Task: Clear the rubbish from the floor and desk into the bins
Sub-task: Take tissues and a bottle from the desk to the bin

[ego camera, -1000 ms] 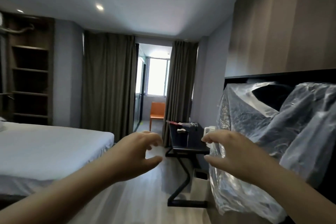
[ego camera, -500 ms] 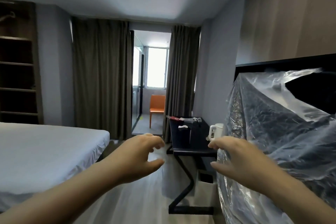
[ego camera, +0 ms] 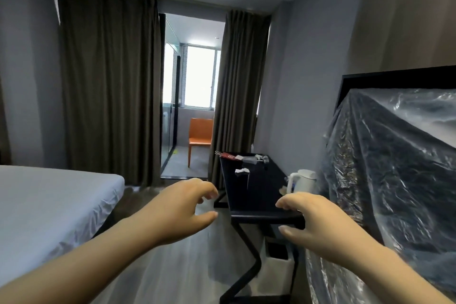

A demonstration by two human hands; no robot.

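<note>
Rubbish lay on the dark table (ego camera: pixel 249 195): a crumpled white paper (ego camera: pixel 242 171) near the middle, a red packet (ego camera: pixel 228 155) at the 12 o'clock end, with a white bin (ego camera: pixel 275 276) on the floor beneath the 6 o'clock end. The left hand (ego camera: pixel 182 207) and right hand (ego camera: pixel 313 219) were held forward, both empty, fingers loosely curled. The likely best course was to step closer first, then pinch the paper lightly and keep clear of the kettle (ego camera: pixel 302 180) at its 4 o'clock.
</note>
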